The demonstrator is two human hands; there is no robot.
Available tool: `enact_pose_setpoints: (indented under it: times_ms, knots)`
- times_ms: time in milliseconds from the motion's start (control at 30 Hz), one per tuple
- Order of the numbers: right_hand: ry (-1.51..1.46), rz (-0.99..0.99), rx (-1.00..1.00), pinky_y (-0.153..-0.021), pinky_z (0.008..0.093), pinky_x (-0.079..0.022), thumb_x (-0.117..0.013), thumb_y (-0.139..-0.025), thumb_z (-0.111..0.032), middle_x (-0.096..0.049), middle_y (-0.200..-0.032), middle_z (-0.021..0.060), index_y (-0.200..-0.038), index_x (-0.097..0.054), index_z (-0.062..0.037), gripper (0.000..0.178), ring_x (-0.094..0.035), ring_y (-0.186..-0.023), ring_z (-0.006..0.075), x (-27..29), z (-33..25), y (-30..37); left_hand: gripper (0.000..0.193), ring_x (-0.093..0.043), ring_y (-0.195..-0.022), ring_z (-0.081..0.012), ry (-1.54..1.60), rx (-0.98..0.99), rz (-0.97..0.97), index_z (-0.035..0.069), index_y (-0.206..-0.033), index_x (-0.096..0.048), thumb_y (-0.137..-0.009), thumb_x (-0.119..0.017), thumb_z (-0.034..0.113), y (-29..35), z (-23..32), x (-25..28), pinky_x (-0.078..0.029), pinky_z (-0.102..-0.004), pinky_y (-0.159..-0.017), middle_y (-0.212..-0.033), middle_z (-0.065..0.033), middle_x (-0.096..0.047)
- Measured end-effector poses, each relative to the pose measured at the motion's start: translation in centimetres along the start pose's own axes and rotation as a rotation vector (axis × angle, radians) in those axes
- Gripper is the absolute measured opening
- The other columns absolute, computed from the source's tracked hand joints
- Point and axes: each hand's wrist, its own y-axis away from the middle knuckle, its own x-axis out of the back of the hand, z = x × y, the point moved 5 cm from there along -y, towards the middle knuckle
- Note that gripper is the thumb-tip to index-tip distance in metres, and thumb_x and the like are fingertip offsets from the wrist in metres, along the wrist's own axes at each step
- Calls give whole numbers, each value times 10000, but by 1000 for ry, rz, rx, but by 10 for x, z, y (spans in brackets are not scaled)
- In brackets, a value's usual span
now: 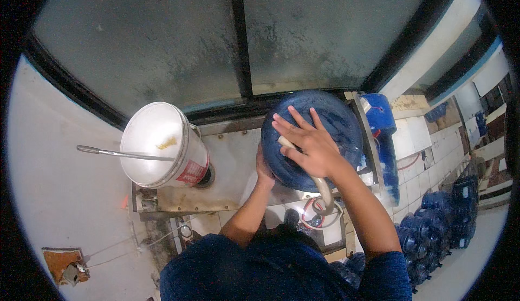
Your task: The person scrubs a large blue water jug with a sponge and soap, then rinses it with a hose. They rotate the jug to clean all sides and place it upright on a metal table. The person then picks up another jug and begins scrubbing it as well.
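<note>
A large blue water jug [346, 133] stands on the metal-topped bench with its wet, round end facing up. My left hand [264, 171] grips the jug's near left side, its fingertips partly hidden by the jug. Over the jug's top, my right hand [311, 144] spreads its fingers, with a beige hose [323, 195] held beneath the thumb and palm. The hose's cut end pokes out between thumb and index finger, and its length hangs past the bench's near edge.
On the bench [233, 160], a white bucket [146, 122] stands at left with a metal rod [108, 152] across its top. Frosted windows [162, 46] rise behind. A blue barrel [379, 117] is at right; several blue jugs [428, 228] are stacked on the lower right floor.
</note>
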Motion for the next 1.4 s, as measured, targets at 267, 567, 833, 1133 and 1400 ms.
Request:
enact_pose_setpoints:
  times_ms: [267, 567, 833, 1133, 1400]
  knots:
    - [25, -9, -17, -1250, 594, -50, -533, -985, -389, -332, -1652, 7, -1546, -435, -150, 617, -184, -1562, 291, 0, 1, 1, 655, -385, -1463, -288, -653, -513, -513, -1, -1482, -480, -1037, -429, 477, 7, 130, -131, -195, -388, -1234, -1529, -158, -488]
    - [6, -1, 2, -1254, 581, -40, -528, -989, -386, -324, -1655, 11, -1553, -417, -148, 622, -171, -1565, 287, 1, -1, 2, 704, -433, -1425, -290, -293, 442, -277, 39, -1498, -467, -1019, -461, 554, -25, 86, -111, -315, -415, -1182, -1501, -152, -509]
    - [-122, 29, 51, -1252, 572, -75, -572, -957, -312, -391, -1619, 48, -1521, -468, -131, 602, -246, -1545, 280, 1, 1, 2, 708, -462, -1399, -293, -73, 231, -168, 69, -1519, -438, -1014, -474, 564, -55, -41, 31, -364, -423, -1153, -1493, -141, -513]
    - [-21, 230, -124, -1222, 454, -273, -604, -958, -219, -481, -1533, 157, -1403, -577, -48, 477, -373, -1481, 299, 5, 21, -5, 708, -539, -1310, -291, -283, -37, 276, 130, -1546, -380, -1015, -456, 592, -28, -188, 205, -452, -444, -1081, -1469, -104, -525]
    - [-195, 635, -564, -838, 479, -541, -601, -980, -132, -708, -1057, 247, -1190, -659, 26, 269, -684, -984, 445, 38, 51, 102, 967, -633, -1189, -356, -170, 521, 139, 81, -1451, -454, -928, -173, 844, 46, -182, 117, -499, -511, -1037, -1336, -189, -622]
